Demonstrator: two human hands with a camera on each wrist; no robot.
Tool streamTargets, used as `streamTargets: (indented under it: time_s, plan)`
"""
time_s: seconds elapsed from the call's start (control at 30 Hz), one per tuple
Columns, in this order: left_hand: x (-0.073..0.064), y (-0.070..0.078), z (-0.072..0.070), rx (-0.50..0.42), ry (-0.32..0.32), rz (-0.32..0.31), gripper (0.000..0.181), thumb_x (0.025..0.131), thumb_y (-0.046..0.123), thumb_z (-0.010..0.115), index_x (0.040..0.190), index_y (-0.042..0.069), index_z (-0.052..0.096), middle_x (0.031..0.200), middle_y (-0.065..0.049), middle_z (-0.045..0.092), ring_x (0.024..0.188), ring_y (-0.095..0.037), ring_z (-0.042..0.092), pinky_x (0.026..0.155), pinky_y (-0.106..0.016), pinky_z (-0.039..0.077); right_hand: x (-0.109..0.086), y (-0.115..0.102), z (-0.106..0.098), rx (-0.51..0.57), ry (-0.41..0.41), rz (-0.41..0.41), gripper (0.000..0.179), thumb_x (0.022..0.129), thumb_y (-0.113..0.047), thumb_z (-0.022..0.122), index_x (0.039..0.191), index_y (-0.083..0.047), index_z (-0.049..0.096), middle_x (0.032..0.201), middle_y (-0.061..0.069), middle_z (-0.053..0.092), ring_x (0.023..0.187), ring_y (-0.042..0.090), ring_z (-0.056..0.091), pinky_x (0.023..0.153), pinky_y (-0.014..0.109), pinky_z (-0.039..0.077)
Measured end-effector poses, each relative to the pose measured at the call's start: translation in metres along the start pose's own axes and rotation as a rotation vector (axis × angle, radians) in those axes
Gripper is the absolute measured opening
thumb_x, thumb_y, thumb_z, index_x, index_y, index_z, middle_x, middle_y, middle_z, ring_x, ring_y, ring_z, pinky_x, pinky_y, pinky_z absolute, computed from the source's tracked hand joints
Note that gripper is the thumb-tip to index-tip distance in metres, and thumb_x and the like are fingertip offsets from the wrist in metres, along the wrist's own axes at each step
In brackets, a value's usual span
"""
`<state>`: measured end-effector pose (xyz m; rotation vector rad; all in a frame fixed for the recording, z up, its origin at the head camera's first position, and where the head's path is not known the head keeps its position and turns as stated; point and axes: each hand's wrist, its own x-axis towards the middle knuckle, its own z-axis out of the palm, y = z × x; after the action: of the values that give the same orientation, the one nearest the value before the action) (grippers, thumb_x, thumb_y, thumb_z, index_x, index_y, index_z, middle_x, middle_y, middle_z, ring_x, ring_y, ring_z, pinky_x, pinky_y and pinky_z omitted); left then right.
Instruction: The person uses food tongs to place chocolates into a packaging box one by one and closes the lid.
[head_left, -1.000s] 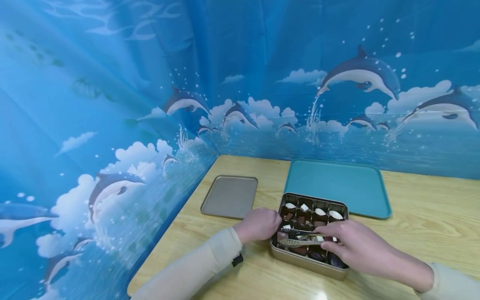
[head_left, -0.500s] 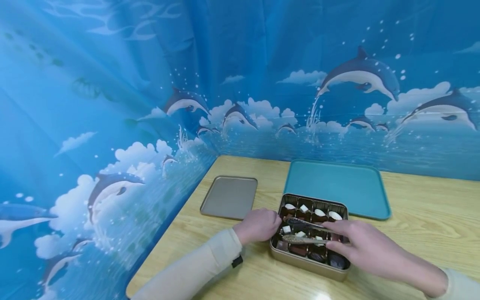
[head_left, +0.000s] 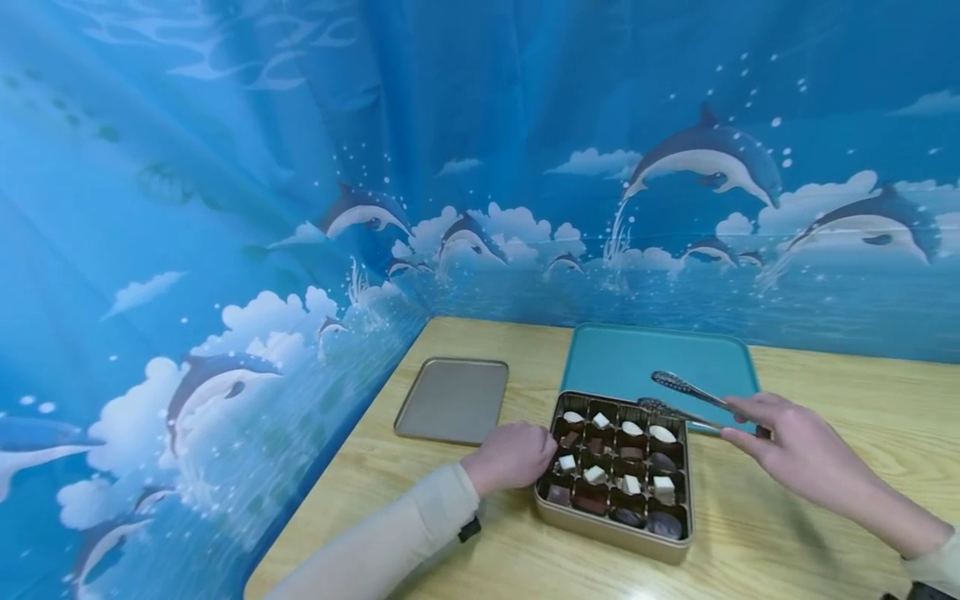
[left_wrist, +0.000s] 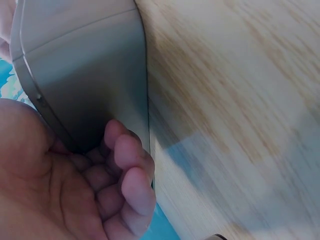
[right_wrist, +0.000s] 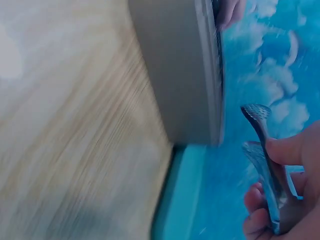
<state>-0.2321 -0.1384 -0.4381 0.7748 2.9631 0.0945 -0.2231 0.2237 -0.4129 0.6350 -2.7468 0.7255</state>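
A rectangular gold-brown tin (head_left: 611,533) holds rows of dark and white chocolates (head_left: 663,485) in a divided dark insert. My left hand (head_left: 510,458) holds the tin's left side. In the left wrist view its fingers (left_wrist: 131,150) curl against the tin's outer wall, near a corner. Metal tongs (head_left: 684,385) with patterned, spoon-like tips are pinched between thumb and fingers of my right hand (head_left: 810,450). Their arms are spread with nothing between the tips, over the tin's back right corner and the teal tray in the head view.
The teal tray (head_left: 622,358) lies behind the tin on the wooden table (head_left: 825,379). To the left is a flat brown-grey lid or tray (head_left: 453,400). A blue curtain (head_left: 480,167) printed with dolphins borders the table at the left and back.
The tongs have lifted away from the chocolates and moved right and back with my right hand. My left hand stays at the tin's left side. The head view has shifted slightly.
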Motion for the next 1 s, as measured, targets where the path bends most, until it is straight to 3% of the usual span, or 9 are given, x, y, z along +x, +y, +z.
streamTargets:
  time_s: [0.27,0.47,0.6,0.8,1.0]
  plan:
    - [-0.002,0.002,0.001,-0.025,0.001,-0.055,0.041,0.106,0.026,0.042,0.066,0.019,0.044,0.059,0.006,0.042,0.053,-0.011,0.046,0.045,-0.026,0.040,0.013,0.044,0.012,-0.046,-0.026,0.098,0.056,0.095,-0.027,0.070,0.133,0.011,0.056,0.109,0.026,0.059,0.070,0.016,0.045,0.052,0.027,0.035]
    - [-0.001,0.003,0.001,-0.047,0.018,-0.076,0.043,0.106,0.027,0.041,0.064,0.019,0.044,0.058,0.005,0.044,0.052,-0.012,0.048,0.046,-0.028,0.041,0.021,0.063,0.024,-0.080,0.006,0.102,0.055,0.093,-0.025,0.071,0.129,0.014,0.057,0.097,0.023,0.060,0.068,0.018,0.040,0.054,0.027,0.032]
    - [-0.001,0.002,0.003,-0.056,0.017,-0.077,0.043,0.106,0.026,0.041,0.064,0.020,0.043,0.057,0.005,0.042,0.052,-0.011,0.047,0.046,-0.028,0.041,0.023,0.070,0.030,-0.089,-0.016,0.104,0.056,0.093,-0.025,0.071,0.128,0.016,0.056,0.096,0.028,0.060,0.069,0.022,0.043,0.056,0.029,0.033]
    - [-0.001,0.002,0.003,-0.080,-0.005,-0.086,0.043,0.107,0.027,0.040,0.065,0.020,0.042,0.057,0.006,0.038,0.051,-0.010,0.043,0.045,-0.026,0.040,0.025,0.074,0.035,-0.117,-0.063,0.146,0.062,0.094,-0.029,0.068,0.131,0.018,0.052,0.112,0.042,0.055,0.087,0.044,0.055,0.065,0.046,0.043]
    - [-0.001,0.001,0.003,-0.069,-0.003,-0.081,0.043,0.107,0.028,0.040,0.065,0.020,0.044,0.058,0.005,0.040,0.052,-0.012,0.046,0.046,-0.027,0.041,0.023,0.077,0.034,-0.166,-0.093,0.160,0.065,0.089,-0.027,0.073,0.130,0.019,0.052,0.110,0.042,0.056,0.085,0.044,0.057,0.067,0.050,0.045]
